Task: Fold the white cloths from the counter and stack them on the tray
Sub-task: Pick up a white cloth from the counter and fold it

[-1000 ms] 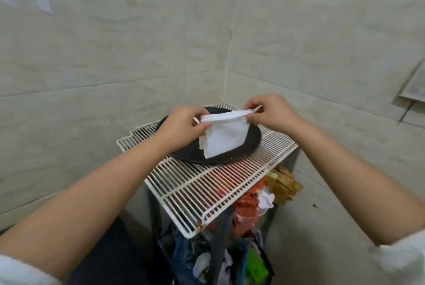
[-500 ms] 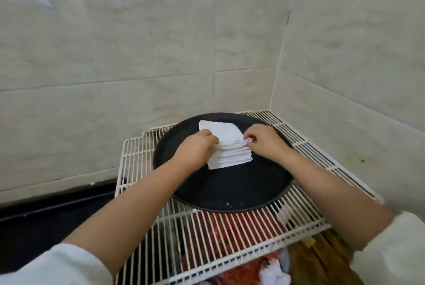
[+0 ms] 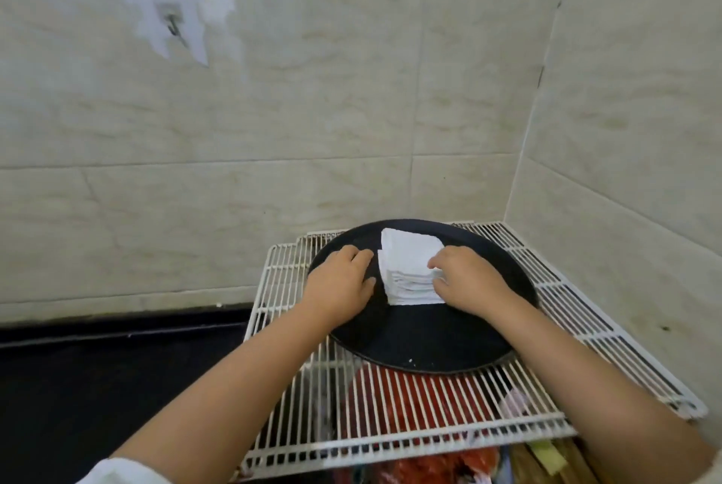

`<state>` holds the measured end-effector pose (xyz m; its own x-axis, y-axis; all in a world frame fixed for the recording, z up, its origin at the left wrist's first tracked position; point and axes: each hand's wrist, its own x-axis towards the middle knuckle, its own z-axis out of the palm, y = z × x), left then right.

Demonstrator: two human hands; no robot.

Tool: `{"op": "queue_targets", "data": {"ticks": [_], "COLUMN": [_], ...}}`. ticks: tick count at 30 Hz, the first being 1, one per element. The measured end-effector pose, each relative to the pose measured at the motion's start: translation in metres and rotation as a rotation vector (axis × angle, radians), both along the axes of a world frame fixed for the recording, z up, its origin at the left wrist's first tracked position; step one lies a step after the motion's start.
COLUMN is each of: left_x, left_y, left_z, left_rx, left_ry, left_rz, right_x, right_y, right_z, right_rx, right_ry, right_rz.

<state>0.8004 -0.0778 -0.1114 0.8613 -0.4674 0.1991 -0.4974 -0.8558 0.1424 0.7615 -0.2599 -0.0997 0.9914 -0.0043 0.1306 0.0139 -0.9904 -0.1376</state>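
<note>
Your left hand [image 3: 339,275] lies palm down on the round black tray [image 3: 422,347], just left of the stack of folded white cloths [image 3: 410,268]; its fingers are straight and close together, holding nothing, with the fingertips near the stack's left edge. Whether they touch the cloth cannot be told.

Your right hand [image 3: 467,278] rests against the right side of the stack, fingers curled down over the near right corner of the layered edges. Whether it pinches the cloths or only presses on them cannot be told.

The stack sits on the far half of the tray, well inside the rim. Its top cloth lies flat and roughly square, and the near face shows many thin folded layers, slightly fanned toward the lower right.

The tray rests on a white wire rack [image 3: 578,331] set into a corner of beige tiled wall [image 3: 273,124]. The near rim of the tray overhangs no edge; bare wire shows on all sides of it. A few white specks lie on the tray's near surface.

Beneath the rack, seen through the wires, lie red material [image 3: 410,401] and other mixed items, blurred. A dark surface [image 3: 97,378] runs along the wall to the left. A white sleeve [image 3: 117,474] covers your left arm at the lower edge.
</note>
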Motion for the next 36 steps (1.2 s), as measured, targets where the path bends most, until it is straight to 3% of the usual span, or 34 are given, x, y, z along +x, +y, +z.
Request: {"op": "queue_targets", "data": {"ticks": [7, 17, 25, 30, 36], "left_x": [-0.065, -0.267, -0.404, -0.424, -0.396], "left_y": [0.159, 0.469, 0.641, 0.736, 0.869], "left_z": [0.019, 0.028, 0.015, -0.004, -0.012], "left_rx": [0.086, 0.153, 0.178, 0.200, 0.199], "left_ry": [-0.034, -0.147, -0.053, 0.006, 0.063], "left_rz": [0.303, 0.857, 1.355, 1.489, 1.527], "right_x": [-0.023, -0.131, -0.218, -0.224, -0.194], "right_y": [0.170, 0.505, 0.711, 0.828, 0.975], "right_z": [0.016, 0.032, 0.022, 0.002, -0.008], "right_rx": [0.025, 0.089, 0.066, 0.084, 0.137], "right_ry": [-0.029, -0.025, -0.008, 0.030, 0.073], "right_rz": [0.370, 0.877, 1.182, 1.284, 1.354]}}
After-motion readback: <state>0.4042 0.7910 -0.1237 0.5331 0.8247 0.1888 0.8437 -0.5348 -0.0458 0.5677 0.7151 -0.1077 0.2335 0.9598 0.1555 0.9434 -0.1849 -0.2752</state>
